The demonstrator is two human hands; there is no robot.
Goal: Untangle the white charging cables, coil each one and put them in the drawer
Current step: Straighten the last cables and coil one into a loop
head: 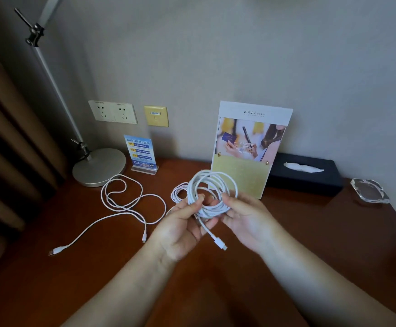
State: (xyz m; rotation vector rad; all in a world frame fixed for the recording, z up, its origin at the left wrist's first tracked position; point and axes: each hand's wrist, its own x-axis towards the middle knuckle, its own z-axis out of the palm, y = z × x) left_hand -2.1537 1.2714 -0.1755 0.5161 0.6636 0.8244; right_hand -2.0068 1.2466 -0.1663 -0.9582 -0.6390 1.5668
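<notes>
- Holding up a coiled white cable w/ both hands, just above the desk, approx mid-frame.
- Gripping the coil's lower left w/ left hand, fingers curled round the loops.
- Pinching the right side of the same coil w/ right hand, fingers curled too, thumb on the strands.
- Dangling down btwn the two palms: short tail ending in a plug.
- Lying on the desk off to the left: second white cable, uncoiled, sloppy loops crossing each other, both ends toward the near side, well apart from the hands.
- Peeking out behind the left fingers: small bunch of white loops; can't tell if part of the held coil or separate.
- Lined up along the back wall, l to r: lamp base, blue sign, card stand, black tissue box, glass ashtray.
- Up on the wall above the lamp base: sockets.
</notes>
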